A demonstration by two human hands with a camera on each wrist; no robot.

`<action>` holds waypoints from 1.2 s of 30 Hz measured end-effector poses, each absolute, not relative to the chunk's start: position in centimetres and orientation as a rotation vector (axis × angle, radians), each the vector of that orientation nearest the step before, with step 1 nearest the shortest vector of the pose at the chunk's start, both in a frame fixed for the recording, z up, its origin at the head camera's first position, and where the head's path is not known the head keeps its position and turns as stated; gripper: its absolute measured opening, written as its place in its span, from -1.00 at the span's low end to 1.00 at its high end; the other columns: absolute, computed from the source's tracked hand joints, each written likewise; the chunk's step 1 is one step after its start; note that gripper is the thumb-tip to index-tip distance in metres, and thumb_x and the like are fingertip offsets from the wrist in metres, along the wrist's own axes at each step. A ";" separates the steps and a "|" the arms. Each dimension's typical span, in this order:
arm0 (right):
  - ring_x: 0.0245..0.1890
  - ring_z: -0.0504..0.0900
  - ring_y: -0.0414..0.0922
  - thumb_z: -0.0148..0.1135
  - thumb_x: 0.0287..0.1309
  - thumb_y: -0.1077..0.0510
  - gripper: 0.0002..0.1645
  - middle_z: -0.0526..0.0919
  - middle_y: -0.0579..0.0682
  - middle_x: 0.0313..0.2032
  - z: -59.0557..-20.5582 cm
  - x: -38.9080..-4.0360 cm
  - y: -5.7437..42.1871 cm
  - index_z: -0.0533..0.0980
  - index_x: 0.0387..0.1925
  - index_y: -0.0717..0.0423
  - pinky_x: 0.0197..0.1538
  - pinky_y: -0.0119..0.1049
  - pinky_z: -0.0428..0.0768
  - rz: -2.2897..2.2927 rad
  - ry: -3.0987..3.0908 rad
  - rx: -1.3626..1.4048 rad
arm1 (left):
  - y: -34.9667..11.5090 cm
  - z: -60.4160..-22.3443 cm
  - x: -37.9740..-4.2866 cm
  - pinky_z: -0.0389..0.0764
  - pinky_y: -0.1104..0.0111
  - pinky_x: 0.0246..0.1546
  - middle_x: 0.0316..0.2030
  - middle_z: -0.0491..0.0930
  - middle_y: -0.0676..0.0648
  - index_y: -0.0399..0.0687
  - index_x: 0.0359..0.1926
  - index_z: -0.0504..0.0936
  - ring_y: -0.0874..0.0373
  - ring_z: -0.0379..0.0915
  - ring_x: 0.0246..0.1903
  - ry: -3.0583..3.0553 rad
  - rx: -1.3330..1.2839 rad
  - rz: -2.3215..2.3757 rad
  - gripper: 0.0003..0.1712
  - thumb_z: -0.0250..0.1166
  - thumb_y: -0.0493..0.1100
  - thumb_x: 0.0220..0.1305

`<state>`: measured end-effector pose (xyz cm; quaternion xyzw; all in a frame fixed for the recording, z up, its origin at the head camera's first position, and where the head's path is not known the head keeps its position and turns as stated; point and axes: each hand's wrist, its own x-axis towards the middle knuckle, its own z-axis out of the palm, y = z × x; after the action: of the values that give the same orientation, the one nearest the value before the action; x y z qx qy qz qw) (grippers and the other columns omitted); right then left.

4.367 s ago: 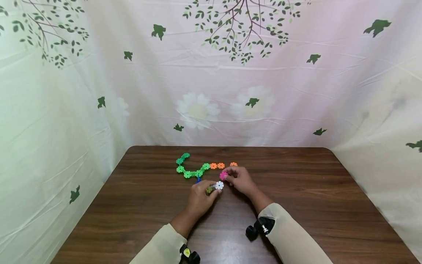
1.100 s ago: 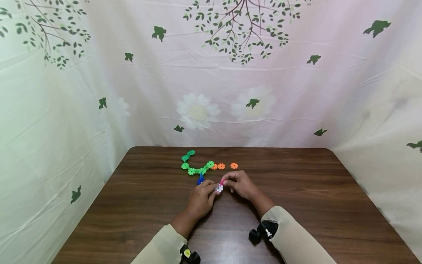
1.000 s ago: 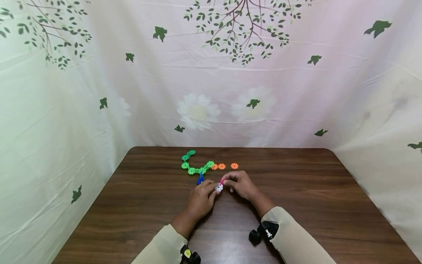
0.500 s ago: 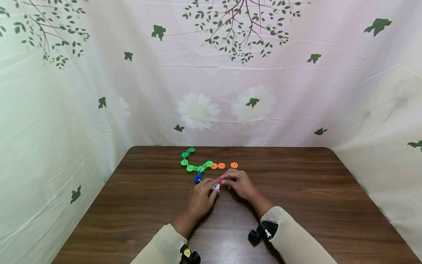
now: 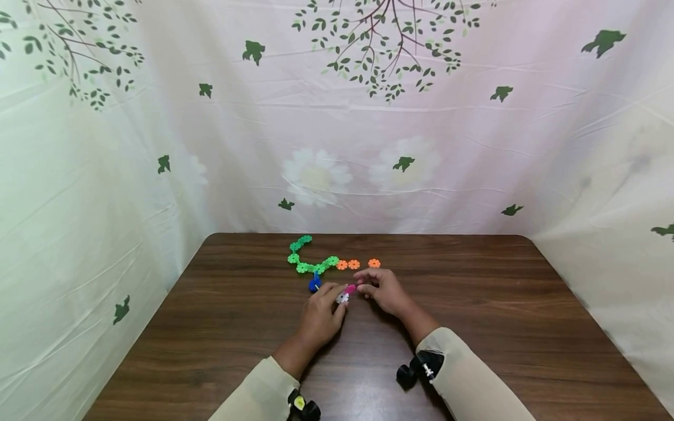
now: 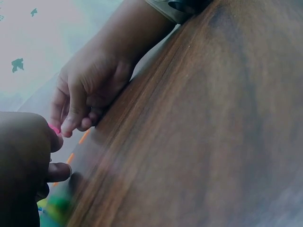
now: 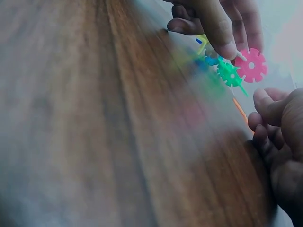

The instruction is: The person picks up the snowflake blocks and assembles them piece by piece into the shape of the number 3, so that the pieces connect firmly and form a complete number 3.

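Note:
My left hand [image 5: 318, 316] pinches a white flower-shaped linking disc [image 5: 342, 297] between thumb and fingers, low over the table. A pink notched disc [image 7: 255, 71] is joined to it, a white edge sitting in one slot. Just right of the pink disc, my right hand [image 5: 388, 292] is held with thumb and forefinger apart; the right wrist view shows a gap between its fingertips and the disc. Beside the left fingers is a blue piece [image 5: 315, 284], linked to a curved chain of green discs [image 5: 302, 268]. A yellow piece [image 7: 202, 43] shows under the left hand.
Two orange discs [image 5: 354, 264] lie in a row at the green chain's right end. Another orange disc [image 5: 374, 263] lies farther right, behind the right hand. The brown wooden table [image 5: 221, 327] ends at a printed curtain [image 5: 337, 128].
The pink disc, earlier held apart in the right hand, now sits on the white disc. The right fingers have let it go. The green chain and blue piece have shifted slightly.

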<state>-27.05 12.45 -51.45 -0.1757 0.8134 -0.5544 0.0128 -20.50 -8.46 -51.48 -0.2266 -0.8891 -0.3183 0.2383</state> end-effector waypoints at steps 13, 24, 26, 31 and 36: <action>-0.42 0.60 -0.17 0.44 0.36 0.38 -0.72 0.65 0.23 -0.02 -51.7 -28.2 12.9 0.71 0.08 0.30 -0.47 -0.36 0.67 -1.715 2.731 -0.480 | -8.4 -51.7 -20.6 0.80 0.07 0.00 0.04 0.74 -0.15 -0.20 0.20 0.75 -0.05 0.77 -0.01 -2.434 -0.587 -0.924 -0.59 0.49 -0.36 0.34; -0.15 0.64 -0.02 0.51 0.31 0.36 -0.76 0.69 0.16 -0.09 -51.8 -28.8 12.9 0.75 0.00 0.26 -0.10 -0.31 0.59 -1.631 2.961 -0.414 | -8.4 -51.8 -20.8 0.79 0.08 0.04 0.05 0.72 -0.14 -0.18 0.16 0.75 -0.04 0.75 0.01 -2.458 -0.578 -0.997 -0.62 0.47 -0.39 0.34; -0.18 0.63 -0.02 0.51 0.30 0.37 -0.77 0.69 0.17 -0.10 -51.9 -29.0 13.0 0.75 -0.02 0.28 -0.12 -0.34 0.57 -1.628 2.986 -0.391 | -8.4 -51.7 -20.7 0.79 0.08 0.05 0.05 0.72 -0.14 -0.16 0.16 0.74 -0.04 0.75 0.02 -2.466 -0.574 -1.010 -0.62 0.47 -0.38 0.35; -0.24 0.58 -0.07 0.53 0.27 0.38 -0.76 0.65 0.21 -0.11 -51.9 -29.6 13.2 0.75 -0.03 0.32 -0.19 -0.38 0.51 -1.644 3.003 -0.315 | -8.4 -51.7 -20.7 0.79 0.09 0.04 0.05 0.72 -0.13 -0.15 0.16 0.75 -0.03 0.75 0.02 -2.465 -0.564 -1.024 -0.63 0.47 -0.37 0.35; -0.28 0.56 -0.10 0.53 0.28 0.36 -0.69 0.59 0.22 -0.05 -51.9 -30.1 13.3 0.72 0.04 0.34 -0.23 -0.39 0.50 -1.610 2.979 -0.232 | -8.3 -51.9 -20.7 0.79 0.10 -0.01 0.02 0.71 -0.15 -0.18 0.12 0.75 -0.04 0.75 -0.03 -2.436 -0.573 -1.001 -0.63 0.47 -0.39 0.31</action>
<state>-30.12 13.35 -51.88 -0.0677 0.8707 -0.4706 -0.1261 -20.71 -8.34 -51.86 -0.2072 -0.8814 -0.3621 0.2214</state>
